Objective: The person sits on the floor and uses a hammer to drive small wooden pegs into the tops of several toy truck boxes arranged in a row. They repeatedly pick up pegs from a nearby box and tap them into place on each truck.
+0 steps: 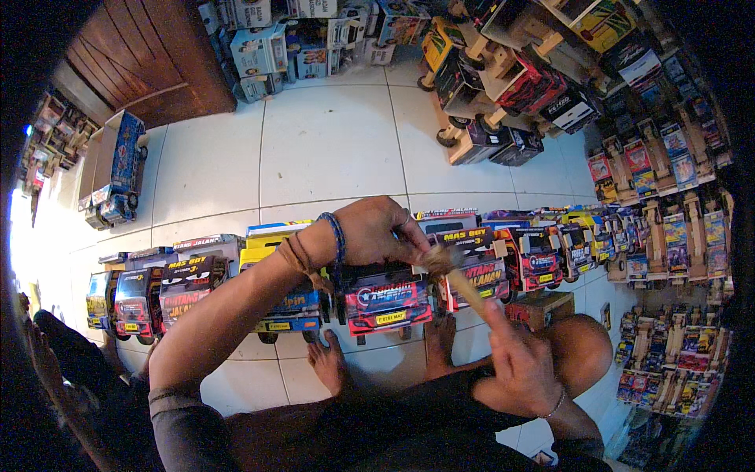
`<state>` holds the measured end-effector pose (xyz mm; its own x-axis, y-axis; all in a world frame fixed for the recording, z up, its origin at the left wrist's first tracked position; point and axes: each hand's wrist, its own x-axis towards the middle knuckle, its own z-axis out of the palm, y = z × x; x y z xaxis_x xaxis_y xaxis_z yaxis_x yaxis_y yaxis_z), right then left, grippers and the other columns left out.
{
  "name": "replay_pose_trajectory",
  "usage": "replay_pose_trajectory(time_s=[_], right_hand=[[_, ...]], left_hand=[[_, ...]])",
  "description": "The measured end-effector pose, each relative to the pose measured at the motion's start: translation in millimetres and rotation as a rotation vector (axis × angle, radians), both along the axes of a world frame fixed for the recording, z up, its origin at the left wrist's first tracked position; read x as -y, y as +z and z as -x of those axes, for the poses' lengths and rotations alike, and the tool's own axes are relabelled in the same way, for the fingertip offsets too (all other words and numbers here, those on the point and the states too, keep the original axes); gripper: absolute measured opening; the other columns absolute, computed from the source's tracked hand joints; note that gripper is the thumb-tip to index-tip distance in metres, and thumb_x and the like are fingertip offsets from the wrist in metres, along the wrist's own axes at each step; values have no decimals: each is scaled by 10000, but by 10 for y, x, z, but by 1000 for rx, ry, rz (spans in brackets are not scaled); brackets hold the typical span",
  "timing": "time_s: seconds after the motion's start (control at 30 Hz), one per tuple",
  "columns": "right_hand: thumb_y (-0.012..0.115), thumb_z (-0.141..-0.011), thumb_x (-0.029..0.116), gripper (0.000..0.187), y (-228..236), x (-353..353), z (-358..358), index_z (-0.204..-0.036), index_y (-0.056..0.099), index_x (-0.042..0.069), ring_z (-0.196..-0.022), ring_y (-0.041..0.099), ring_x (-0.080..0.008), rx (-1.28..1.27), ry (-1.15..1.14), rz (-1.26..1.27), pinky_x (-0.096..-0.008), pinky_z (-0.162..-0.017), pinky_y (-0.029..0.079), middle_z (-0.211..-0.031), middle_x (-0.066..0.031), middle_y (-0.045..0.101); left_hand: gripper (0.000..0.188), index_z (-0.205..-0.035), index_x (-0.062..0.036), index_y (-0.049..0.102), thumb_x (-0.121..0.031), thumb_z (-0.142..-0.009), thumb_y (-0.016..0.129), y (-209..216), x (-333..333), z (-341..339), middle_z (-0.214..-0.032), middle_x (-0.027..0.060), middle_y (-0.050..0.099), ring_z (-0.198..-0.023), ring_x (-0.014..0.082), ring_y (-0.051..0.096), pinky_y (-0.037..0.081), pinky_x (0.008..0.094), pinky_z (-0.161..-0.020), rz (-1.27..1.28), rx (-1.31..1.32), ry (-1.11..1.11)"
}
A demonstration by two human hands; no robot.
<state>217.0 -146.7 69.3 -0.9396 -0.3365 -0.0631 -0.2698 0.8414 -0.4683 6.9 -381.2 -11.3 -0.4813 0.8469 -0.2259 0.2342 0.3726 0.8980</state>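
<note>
A long row of painted toy trucks stands side by side on the tiled floor in front of me. My left hand (370, 232) reaches over a red and blue toy truck (389, 303), with bracelets around its wrist. Its thumb and fingers are pinched together at the truck's upper right side; whatever they hold is too small to make out. My right hand (523, 370) is closed around the wooden handle of a hammer (470, 294). The hammer's blurred head is beside my left fingertips, over the edge of a black and red toy truck (474, 271).
A blue toy truck (130, 169) stands apart at the left. Stacked toy trucks (535, 82) rise at the upper right, with more rows (676, 236) along the right. A wooden door (145, 55) is at the back left. My bare foot (326, 362) is close to the row.
</note>
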Motion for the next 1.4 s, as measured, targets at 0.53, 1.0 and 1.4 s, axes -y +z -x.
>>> replay_pose_trajectory(time_s=[0.53, 1.0, 1.4], right_hand=[[734, -895, 267, 461, -414, 540, 5, -1247, 534, 45, -615, 607, -232, 100, -583, 417, -360, -563, 500, -780, -97, 628], [763, -869, 290, 335, -664, 643, 72, -1035, 588, 58, -514, 523, -176, 4, -512, 348, -344, -494, 418, -627, -46, 537], [563, -981, 423, 422, 483, -379, -392, -1102, 458, 33, -468, 451, -103, -661, -757, 956, -272, -475, 417, -640, -21, 491]], left_hand=[[307, -1026, -116, 774, -340, -818, 805, 140, -4, -13, -818, 27, 727, -636, 90, 598, 493, 272, -582, 131, 127, 82], [313, -1007, -114, 779, -360, -816, 805, 252, -32, -46, -736, 19, 704, -585, 76, 567, 480, 251, -572, 198, 50, 121], [321, -1116, -39, 704, -257, -887, 757, 181, -31, -21, -829, -25, 633, -711, 43, 538, 422, 195, -596, 59, 282, 169]])
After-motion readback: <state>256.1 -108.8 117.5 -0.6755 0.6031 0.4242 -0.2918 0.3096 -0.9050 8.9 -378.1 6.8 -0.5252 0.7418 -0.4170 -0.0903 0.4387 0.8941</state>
